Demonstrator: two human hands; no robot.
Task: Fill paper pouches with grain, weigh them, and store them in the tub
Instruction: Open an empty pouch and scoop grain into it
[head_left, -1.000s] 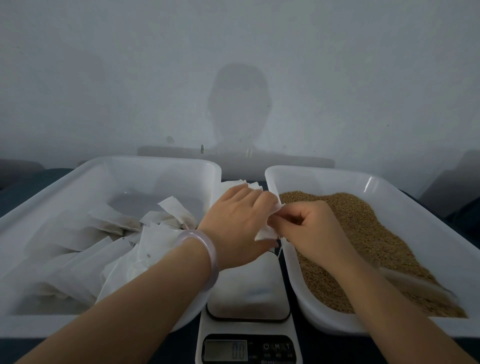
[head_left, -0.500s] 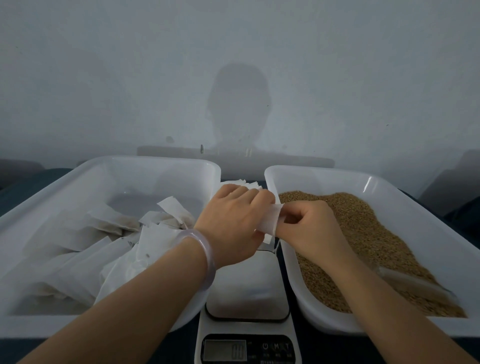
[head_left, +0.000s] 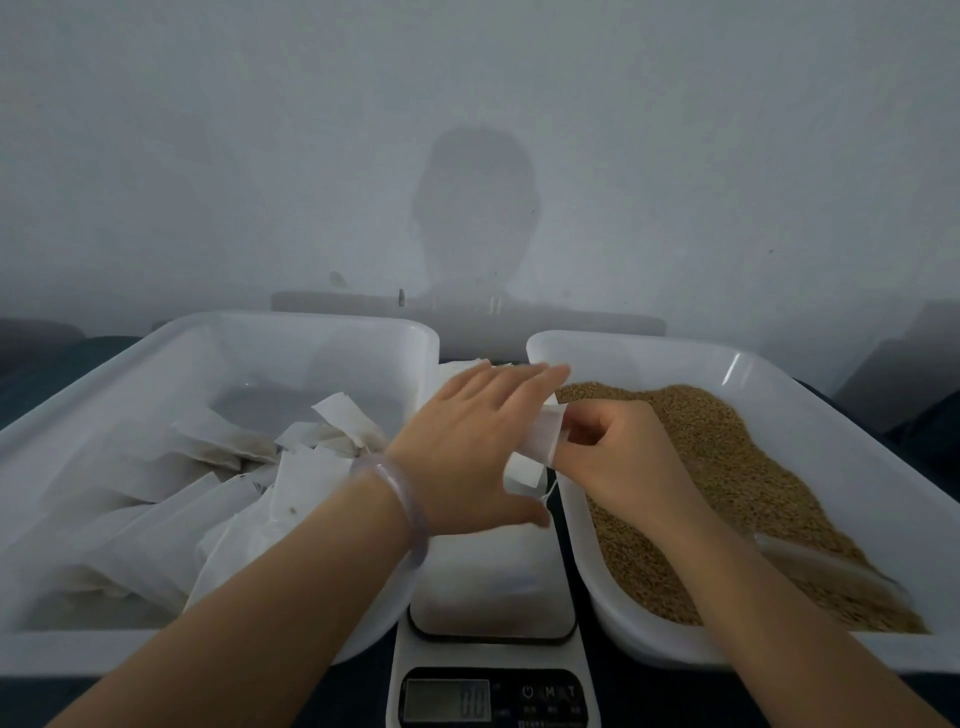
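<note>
Two hands above a white digital scale (head_left: 493, 696): right hand (head_left: 618, 457) pinches a small white paper pouch (head_left: 543, 436); left hand (head_left: 467, 447), fingers straight, beside it.

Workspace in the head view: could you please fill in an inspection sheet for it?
Surface: dark surface under both tubs and the scale.
Job's things: left tub holds pouches; right tub holds grain; scale sits between the tubs; spare pouches lie behind it; one empty pouch is held above it.
Clutter: a translucent item lies in the grain, kind unclear.
Hands: left hand has straight fingers, over the empty pouch; right hand pinches that pouch; bracelet on the left wrist.
Cables: nothing seen.
Surroundings: plain wall with the person's shadow.
</note>
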